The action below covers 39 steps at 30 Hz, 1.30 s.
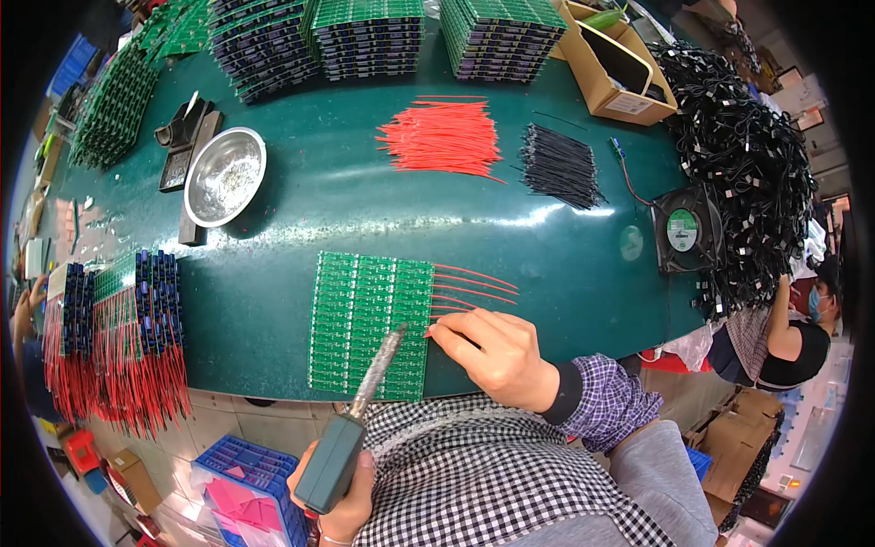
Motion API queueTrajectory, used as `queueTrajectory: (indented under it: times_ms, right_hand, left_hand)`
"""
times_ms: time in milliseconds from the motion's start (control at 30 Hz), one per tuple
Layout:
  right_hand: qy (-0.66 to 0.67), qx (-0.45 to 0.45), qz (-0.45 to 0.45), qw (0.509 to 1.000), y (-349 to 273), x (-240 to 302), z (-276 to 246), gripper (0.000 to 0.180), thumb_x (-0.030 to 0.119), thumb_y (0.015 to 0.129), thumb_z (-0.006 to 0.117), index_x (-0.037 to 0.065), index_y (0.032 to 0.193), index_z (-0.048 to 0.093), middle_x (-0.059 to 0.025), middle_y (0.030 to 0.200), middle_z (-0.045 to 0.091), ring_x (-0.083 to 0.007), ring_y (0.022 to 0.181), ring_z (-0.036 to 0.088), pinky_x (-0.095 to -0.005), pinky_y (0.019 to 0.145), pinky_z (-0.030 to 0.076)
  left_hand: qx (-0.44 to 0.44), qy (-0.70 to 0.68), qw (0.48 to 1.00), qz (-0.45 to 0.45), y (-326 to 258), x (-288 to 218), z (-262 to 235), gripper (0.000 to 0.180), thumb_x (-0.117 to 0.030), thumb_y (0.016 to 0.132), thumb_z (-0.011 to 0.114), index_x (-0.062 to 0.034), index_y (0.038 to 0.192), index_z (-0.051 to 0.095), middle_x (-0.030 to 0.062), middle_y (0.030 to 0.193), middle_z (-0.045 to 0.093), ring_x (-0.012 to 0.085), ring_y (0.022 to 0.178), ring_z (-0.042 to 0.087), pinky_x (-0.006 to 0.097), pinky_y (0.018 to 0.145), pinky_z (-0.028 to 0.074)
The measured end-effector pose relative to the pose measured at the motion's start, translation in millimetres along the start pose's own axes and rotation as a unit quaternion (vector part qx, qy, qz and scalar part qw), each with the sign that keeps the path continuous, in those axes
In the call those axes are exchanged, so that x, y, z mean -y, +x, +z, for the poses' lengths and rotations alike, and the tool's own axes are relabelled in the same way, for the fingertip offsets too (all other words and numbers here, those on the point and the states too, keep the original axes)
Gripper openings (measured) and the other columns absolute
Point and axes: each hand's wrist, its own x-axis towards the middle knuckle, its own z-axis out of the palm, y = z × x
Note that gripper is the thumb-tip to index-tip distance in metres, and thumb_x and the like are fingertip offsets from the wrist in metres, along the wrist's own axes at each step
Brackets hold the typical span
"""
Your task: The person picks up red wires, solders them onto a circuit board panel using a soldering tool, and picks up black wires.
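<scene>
- Head view, lower centre: the left hand (342, 497) is wrapped around the grey-green handle of a soldering iron (360, 424), its metal tip resting on the right part of a green panel of circuit boards (369, 324).
- Right hand (497, 351), just right of that panel, pinches the end of a thin red wire (447, 319) against the panel's right edge; several more red wires (474, 284) already stick out from the same edge above it.
- Panel lies flat near the front edge of the dark green glossy table (301, 182), its lower edge close to the table rim.
- Upper right: an open brown cardboard box (615, 73) with a pale label on its side, beside a large heap of black cables (743, 155).
- Right of centre: a black square fan (684, 232) with a round green and white label on its hub.
- Upper centre: a loose bundle of red wires (442, 137) and a bundle of black wires (558, 166), well apart from the hands; open table lies between them and the panel.
- Upper edge: stacks of green boards (369, 36).
- Left: a round metal bowl (225, 175); finished boards with red leads (114, 342) hang over the front edge.
- Lower left, below the table: a blue plastic crate (246, 474) holding pink sheets.
</scene>
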Motion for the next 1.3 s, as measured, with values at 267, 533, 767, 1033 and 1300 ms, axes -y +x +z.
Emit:
queueTrajectory:
  times_ms: [267, 533, 767, 1033, 1300]
  right_hand:
    - [0.003, 0.009, -0.010, 1.000, 1, -1, 2, 0.027, 0.006, 0.072, 0.069, 0.000, 0.098, 0.070, -0.0075, 0.092, 0.067, -0.0184, 0.073, 0.067, -0.0291, 0.062, 0.055]
    - [0.011, 0.012, 0.004, 1.000, -2, -4, -3, 0.026, 0.007, 0.073, 0.068, 0.001, 0.098, 0.071, -0.0053, 0.093, 0.069, -0.0165, 0.072, 0.066, -0.0277, 0.059, 0.052]
    - [0.005, 0.010, -0.001, 1.000, -2, 1, -4, 0.021, 0.008, 0.077, 0.069, 0.004, 0.097, 0.070, -0.0036, 0.090, 0.066, -0.0160, 0.074, 0.065, -0.0282, 0.060, 0.053]
    - [0.011, -0.002, 0.009, 1.000, -3, 1, -2, 0.022, 0.006, 0.076, 0.070, 0.003, 0.098, 0.069, -0.0034, 0.088, 0.064, -0.0159, 0.075, 0.065, -0.0281, 0.061, 0.052]
    - [0.027, -0.003, 0.006, 1.000, -1, -4, -1, 0.027, 0.006, 0.073, 0.073, 0.001, 0.099, 0.072, -0.0055, 0.093, 0.071, -0.0160, 0.068, 0.066, -0.0275, 0.055, 0.052]
  left_hand:
    - [-0.117, -0.036, 0.992, 0.022, 16, 1, 5, 0.032, -0.008, 0.075, 0.085, 0.0034, 0.102, 0.071, 0.0131, 0.092, 0.070, 0.0239, 0.077, 0.068, 0.035, 0.068, 0.054]
    - [-0.321, -0.001, 0.904, 0.282, 89, -34, -15, 0.043, 0.014, 0.085, 0.067, 0.0086, 0.127, 0.060, 0.0152, 0.112, 0.070, 0.0086, 0.063, 0.051, 0.022, 0.053, 0.037]
    - [-0.271, -0.048, 0.960, 0.050, 194, -5, -21, 0.027, -0.005, 0.085, 0.083, 0.0035, 0.107, 0.070, 0.0081, 0.092, 0.073, 0.0123, 0.070, 0.063, 0.026, 0.062, 0.051]
    - [-0.165, -0.273, 0.948, 0.007, 109, -47, 3, 0.048, 0.004, 0.082, 0.073, 0.0053, 0.127, 0.059, 0.0159, 0.105, 0.069, 0.0091, 0.057, 0.050, 0.022, 0.047, 0.040]
    - [-0.035, -0.126, 0.991, -0.024, 32, -18, -1, 0.040, 0.006, 0.076, 0.076, 0.0047, 0.115, 0.067, 0.0126, 0.102, 0.071, 0.0156, 0.074, 0.064, 0.027, 0.064, 0.052]
